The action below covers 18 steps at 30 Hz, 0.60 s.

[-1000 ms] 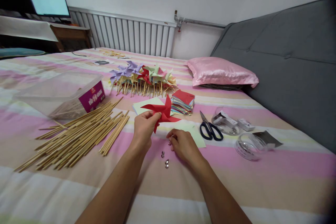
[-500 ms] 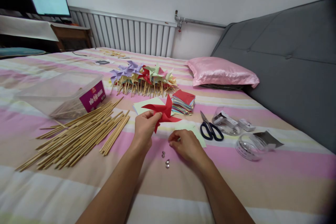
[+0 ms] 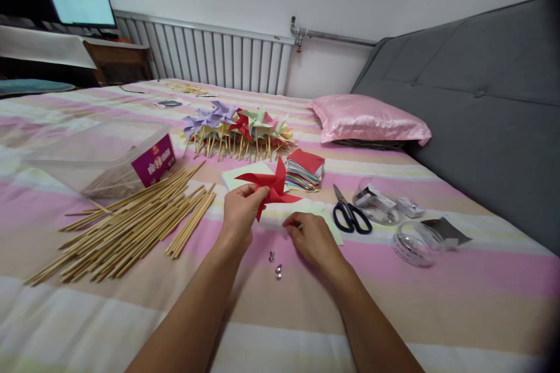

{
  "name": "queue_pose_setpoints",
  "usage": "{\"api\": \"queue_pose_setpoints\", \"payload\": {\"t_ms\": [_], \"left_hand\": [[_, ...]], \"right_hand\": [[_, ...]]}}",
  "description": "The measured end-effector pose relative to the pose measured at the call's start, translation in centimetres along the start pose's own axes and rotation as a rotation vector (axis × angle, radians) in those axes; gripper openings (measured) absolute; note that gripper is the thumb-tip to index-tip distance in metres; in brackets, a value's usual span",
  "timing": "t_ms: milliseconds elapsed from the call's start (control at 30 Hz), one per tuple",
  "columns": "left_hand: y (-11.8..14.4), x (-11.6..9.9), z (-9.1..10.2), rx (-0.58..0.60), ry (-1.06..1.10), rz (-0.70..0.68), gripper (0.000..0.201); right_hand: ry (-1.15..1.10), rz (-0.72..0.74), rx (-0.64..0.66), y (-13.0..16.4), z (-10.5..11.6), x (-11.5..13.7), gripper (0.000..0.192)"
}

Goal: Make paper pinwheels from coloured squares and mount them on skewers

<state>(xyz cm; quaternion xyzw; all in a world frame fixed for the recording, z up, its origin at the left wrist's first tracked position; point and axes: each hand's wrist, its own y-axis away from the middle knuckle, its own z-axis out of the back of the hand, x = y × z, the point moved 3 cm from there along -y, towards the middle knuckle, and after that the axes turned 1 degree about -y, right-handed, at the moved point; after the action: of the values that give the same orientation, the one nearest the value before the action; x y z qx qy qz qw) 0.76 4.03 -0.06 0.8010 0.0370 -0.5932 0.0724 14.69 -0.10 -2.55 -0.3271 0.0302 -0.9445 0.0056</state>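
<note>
A red paper pinwheel (image 3: pixel 275 187) is pinched by its middle between the thumb and fingers of my left hand (image 3: pixel 242 210). Its folded blades stick out to both sides, above the bed. My right hand (image 3: pixel 312 236) is low over the striped sheet, its fingers curled together. Just under those fingertips shows a tiny pale speck (image 3: pixel 286 237); whether the fingers grip anything is too small to tell. Several small shiny metal studs (image 3: pixel 279 272) lie on the sheet between my forearms. Pale green paper squares (image 3: pixel 330 226) lie partly behind my right hand.
Bamboo sticks (image 3: pixel 126 233) spread at left before a clear plastic box (image 3: pixel 100 140). Finished pinwheels (image 3: pixel 242 125) stand in a bunch beyond. A stack of coloured paper (image 3: pixel 305 169), black-handled scissors (image 3: pixel 351 214) and round clear containers (image 3: pixel 415 243) are at right, a pink pillow (image 3: pixel 371 119) behind.
My right hand has shifted slightly up, and a tiny pale speck now shows beneath its fingertips. My left hand keeps the pinwheel in nearly the same place.
</note>
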Motion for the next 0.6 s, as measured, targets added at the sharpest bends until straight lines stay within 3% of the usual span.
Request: {"api": "queue_pose_setpoints", "payload": {"t_ms": [133, 400, 500, 600], "left_hand": [[-0.1, 0.1, 0.0, -0.008, 0.001, 0.010, 0.016], [0.0, 0.1, -0.1, -0.006, -0.013, 0.001, 0.015], [0.0, 0.1, 0.0, -0.013, -0.022, 0.000, 0.015], [-0.1, 0.1, 0.1, -0.010, -0.027, -0.021, 0.016]], "right_hand": [[0.016, -0.008, 0.070, 0.3, 0.0, 0.1, 0.015], [0.154, -0.001, 0.102, 0.8, -0.2, 1.2, 0.018], [0.014, 0.089, 0.127, 1.1, 0.5, 1.5, 0.019], [-0.303, 0.163, 0.253, 1.5, 1.6, 2.0, 0.012]]}}
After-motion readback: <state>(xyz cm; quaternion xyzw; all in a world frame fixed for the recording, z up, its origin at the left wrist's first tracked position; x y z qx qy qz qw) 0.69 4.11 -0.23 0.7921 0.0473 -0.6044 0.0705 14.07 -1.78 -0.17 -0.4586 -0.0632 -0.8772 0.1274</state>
